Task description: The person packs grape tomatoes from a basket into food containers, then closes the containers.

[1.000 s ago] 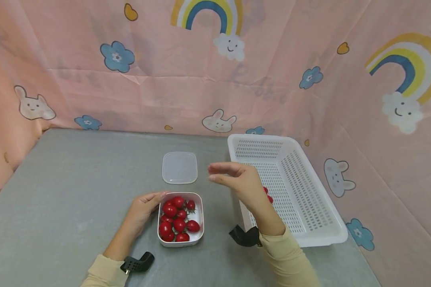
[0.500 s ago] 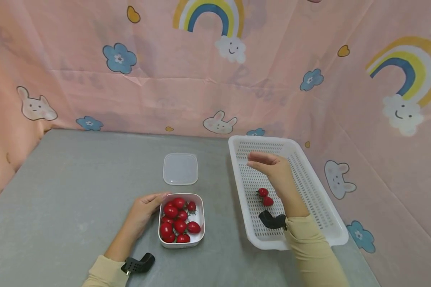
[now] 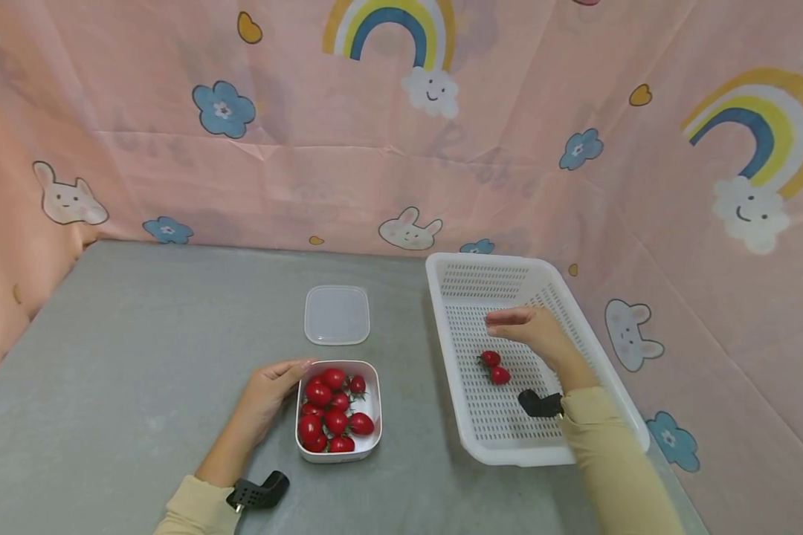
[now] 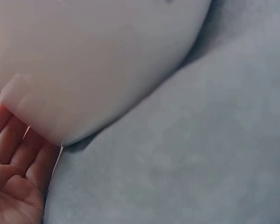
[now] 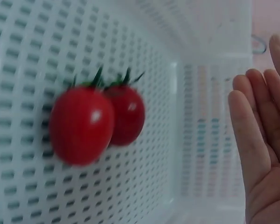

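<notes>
My left hand (image 3: 268, 390) lies along the left side of a small white container (image 3: 371, 447), fingertips touching its upper left corner. Several red cherry tomatoes (image 3: 336, 421) with green stems fill most of that container. In the left wrist view, the left fingers (image 4: 9, 137) rest against the container's pale wall (image 4: 98, 70), their tips partly hidden. Over a white perforated basket (image 3: 465, 438) hovers my right hand (image 3: 531, 331), holding nothing, fingers extended and thumb apart. Two cherry tomatoes (image 5: 81, 126) lie touching on the basket floor, just nearer to me than the right hand.
A translucent square lid (image 3: 337, 316) lies flat on the grey table (image 3: 140, 357) behind the container. The basket's raised walls stand on the right, close to the pink printed curtain (image 3: 508, 148). Each wrist wears a black camera mount (image 3: 261, 490).
My right hand has moved right, from between the container and basket to above the basket, then lowered slightly. Both basket tomatoes now show fully. The left hand stays on the container.
</notes>
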`<state>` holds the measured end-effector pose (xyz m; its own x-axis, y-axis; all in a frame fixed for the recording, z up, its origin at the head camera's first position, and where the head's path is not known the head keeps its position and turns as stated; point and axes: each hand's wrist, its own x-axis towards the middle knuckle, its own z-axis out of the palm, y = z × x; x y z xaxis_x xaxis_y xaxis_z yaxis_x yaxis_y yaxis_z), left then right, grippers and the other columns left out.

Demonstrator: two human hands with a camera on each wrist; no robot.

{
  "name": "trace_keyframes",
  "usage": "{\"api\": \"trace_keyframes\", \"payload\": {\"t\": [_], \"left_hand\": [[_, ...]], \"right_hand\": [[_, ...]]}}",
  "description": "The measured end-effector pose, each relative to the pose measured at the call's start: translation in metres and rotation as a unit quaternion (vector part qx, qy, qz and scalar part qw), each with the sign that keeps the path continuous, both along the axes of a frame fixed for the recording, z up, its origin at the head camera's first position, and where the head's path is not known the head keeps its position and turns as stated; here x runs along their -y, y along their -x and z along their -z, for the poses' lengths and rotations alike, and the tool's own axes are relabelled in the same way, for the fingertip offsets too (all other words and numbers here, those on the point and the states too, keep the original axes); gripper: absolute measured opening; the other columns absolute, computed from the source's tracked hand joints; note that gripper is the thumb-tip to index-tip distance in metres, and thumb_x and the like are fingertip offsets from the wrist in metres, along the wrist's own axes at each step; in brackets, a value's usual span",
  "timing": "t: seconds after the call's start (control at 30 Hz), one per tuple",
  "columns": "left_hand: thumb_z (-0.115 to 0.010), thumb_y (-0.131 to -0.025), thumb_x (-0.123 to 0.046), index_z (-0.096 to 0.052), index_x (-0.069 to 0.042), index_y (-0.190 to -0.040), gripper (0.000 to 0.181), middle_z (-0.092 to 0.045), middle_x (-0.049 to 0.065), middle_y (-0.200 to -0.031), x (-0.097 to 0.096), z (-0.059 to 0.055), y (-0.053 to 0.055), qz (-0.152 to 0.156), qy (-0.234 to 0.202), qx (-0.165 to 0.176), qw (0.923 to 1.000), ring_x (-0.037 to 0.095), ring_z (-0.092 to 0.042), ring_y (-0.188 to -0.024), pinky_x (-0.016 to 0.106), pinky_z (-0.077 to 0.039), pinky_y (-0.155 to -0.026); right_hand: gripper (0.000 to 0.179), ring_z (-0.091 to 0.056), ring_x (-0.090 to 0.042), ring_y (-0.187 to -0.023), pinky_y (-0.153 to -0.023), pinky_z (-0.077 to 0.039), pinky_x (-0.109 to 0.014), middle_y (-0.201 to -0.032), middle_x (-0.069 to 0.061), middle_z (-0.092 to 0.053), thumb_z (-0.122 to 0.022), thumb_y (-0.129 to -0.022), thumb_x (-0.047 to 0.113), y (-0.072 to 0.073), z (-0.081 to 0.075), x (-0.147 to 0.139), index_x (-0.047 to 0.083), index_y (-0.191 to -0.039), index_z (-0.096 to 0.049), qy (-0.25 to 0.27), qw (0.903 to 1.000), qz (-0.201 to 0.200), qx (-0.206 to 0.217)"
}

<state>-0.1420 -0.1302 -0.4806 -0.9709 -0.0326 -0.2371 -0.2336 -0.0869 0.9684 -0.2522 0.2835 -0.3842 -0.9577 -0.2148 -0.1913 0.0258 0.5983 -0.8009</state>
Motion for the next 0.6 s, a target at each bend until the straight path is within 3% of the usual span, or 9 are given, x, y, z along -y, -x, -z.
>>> {"api": "trace_keyframes", "payload": {"t": [0.1,0.2,0.37,0.6], "left_hand": [[-0.061,-0.099,-0.020,-0.067,0.009,-0.120,0.036,-0.073,-0.018,-0.096,0.000,-0.001,-0.001,-0.001,0.000,-0.002,1.0000,-0.007,-0.065,-0.096,0.016,-0.051,-0.086],[-0.061,-0.098,-0.019,-0.067,0.008,-0.120,0.035,-0.073,-0.018,-0.096,0.000,-0.001,-0.002,-0.003,-0.003,-0.003,1.0000,-0.007,-0.065,-0.096,0.016,-0.052,-0.086],[-0.061,-0.099,-0.018,-0.068,0.009,-0.119,0.034,-0.073,-0.019,-0.096,0.000,-0.001,-0.002,-0.003,-0.003,-0.005,1.0000,-0.007,-0.065,-0.096,0.016,-0.051,-0.086],[-0.061,-0.099,-0.021,-0.067,0.008,-0.120,0.036,-0.073,-0.021,-0.093,-0.001,0.000,-0.001,0.002,0.003,0.001,1.0000,-0.006,-0.065,-0.097,0.016,-0.052,-0.087]], "right_hand": [[0.049,-0.061,-0.025,-0.123,-0.109,-0.042,-0.052,-0.131,-0.016,-0.066,-0.075,-0.089,0.028,0.004,0.006,-0.008,0.004,-0.130,-0.065,-0.021,0.9994,-0.003,0.028],[0.050,-0.055,-0.033,-0.130,-0.112,-0.037,-0.057,-0.135,-0.015,-0.063,-0.073,-0.090,0.029,0.008,0.013,-0.014,0.006,-0.134,-0.062,-0.022,0.9971,-0.002,0.073],[0.052,-0.058,-0.031,-0.128,-0.113,-0.038,-0.056,-0.137,-0.013,-0.063,-0.073,-0.090,0.031,0.013,0.026,-0.019,0.008,-0.135,-0.061,-0.029,0.9914,-0.012,0.127],[0.047,-0.066,-0.024,-0.115,-0.109,-0.044,-0.052,-0.128,-0.014,-0.068,-0.075,-0.088,0.026,0.016,0.035,-0.020,0.003,-0.129,-0.066,-0.040,0.9921,-0.030,0.115]]}}
